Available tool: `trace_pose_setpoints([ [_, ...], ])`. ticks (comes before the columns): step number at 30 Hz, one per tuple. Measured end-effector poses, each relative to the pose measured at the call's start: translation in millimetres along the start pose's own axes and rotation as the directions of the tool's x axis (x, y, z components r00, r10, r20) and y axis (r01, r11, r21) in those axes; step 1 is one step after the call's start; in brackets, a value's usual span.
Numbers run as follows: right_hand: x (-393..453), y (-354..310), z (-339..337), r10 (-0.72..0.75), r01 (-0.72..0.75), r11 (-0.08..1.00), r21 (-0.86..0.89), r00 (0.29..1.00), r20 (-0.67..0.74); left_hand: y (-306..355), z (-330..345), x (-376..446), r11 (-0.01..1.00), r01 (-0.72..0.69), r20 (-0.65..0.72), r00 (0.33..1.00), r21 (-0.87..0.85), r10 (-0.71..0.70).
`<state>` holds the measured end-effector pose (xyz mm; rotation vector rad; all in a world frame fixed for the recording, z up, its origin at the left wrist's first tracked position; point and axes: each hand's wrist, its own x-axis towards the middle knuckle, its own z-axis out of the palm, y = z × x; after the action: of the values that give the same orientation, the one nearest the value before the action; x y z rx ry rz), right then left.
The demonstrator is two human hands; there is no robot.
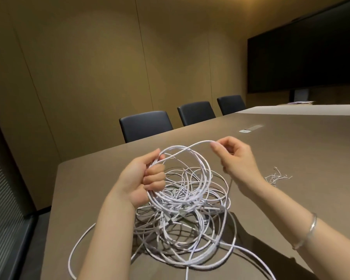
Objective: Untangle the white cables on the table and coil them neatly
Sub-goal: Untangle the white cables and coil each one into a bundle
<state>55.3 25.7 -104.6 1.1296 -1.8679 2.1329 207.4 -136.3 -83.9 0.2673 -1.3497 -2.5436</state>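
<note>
My left hand (143,178) has its fingers (156,179) curled tight around a bundle of several white loops, the coil (187,176), gripped at the coil's left side. The thumb lies along the top of the gathered strands. My right hand (235,158) pinches a single strand between thumb and forefinger at the top right of the coil; the remaining fingers are loosely curled behind the pinch. That strand arcs from the pinch leftward to the left hand's grip. A metal bracelet (309,231) sits on my right forearm.

The coil is held raised above the tabletop (291,150), roughly upright, open face toward me. Its lower arc hangs into the white cables (182,233), a tangled heap lying on the tabletop near the near edge, directly below and between my hands. Loose loops spread from the heap toward the near edge; one long loop runs out toward the near-left corner.

A small cluster of short white ties (276,176) lies on the tabletop, right of my right wrist, apart from the heap. A flush cable hatch (251,128) is set in the tabletop farther away. Three dark chairs (146,124) stand along the far-left edge. A large dark screen (307,57) hangs on the wall at right.
</note>
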Motion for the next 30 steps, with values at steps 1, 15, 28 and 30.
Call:
trace_pose_setpoints([
  [1,2,0,-1,0.001,-0.001,1.0,0.008,1.0,-0.017,-1,3,0,0.999,0.036,0.029,0.999,0.02,-0.037],
  [15,-9,9,30,0.389,-0.815,0.488,0.314,0.525,0.757,-13,-9,15,0.997,0.051,-0.053,0.997,-0.054,-0.054],
  [28,-3,36,23,0.55,-0.867,0.375,0.328,0.493,0.674,-19,-17,15,0.979,0.188,-0.082,0.98,0.073,-0.182],
  [30,-4,38,22,0.524,-0.859,0.378,0.346,0.507,0.685,-19,-17,16,0.982,0.185,-0.058,0.982,0.04,-0.182],
])
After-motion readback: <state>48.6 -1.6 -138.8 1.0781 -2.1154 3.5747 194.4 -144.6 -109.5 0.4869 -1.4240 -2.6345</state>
